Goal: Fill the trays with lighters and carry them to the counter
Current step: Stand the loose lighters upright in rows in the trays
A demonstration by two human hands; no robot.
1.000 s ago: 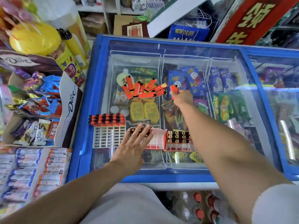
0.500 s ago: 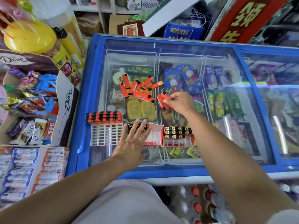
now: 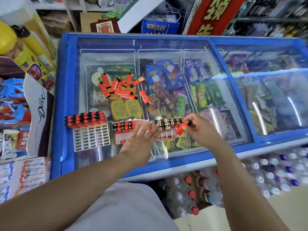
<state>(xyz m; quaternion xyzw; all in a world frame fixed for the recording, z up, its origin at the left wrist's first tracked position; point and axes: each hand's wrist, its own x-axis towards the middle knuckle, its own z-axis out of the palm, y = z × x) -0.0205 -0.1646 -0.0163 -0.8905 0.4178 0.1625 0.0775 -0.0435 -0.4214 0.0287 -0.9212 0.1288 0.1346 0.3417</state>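
R hand (image 3: pixel 199 129) pinching 1 lighter (image 3: pixel 180 129) beside right tray (image 3: pixel 164 136), L hand (image 3: pixel 139 142) spread, fingertips on it

A small convenience shop, seen from above a blue chest freezer (image 3: pixel 66 100) whose sliding glass lid shows wire baskets of packaged ice creams (image 3: pixel 168 75) inside. Left of the freezer stand a cardboard chocolate display box (image 3: pixel 40 104) filled with wrapped sweets and rows of boxed goods (image 3: pixel 25 172). In front of the freezer, on the floor, sit shrink-wrapped bottled drinks (image 3: pixel 188 197). Behind it rise stocked shelves (image 3: pixel 75 7), a blue gift bag (image 3: pixel 160 27) and a red sign with gold characters (image 3: pixel 215 14). Loose orange lighters (image 3: pixel 116 85) and display trays (image 3: pixel 91 139) lie on the freezer's lid.
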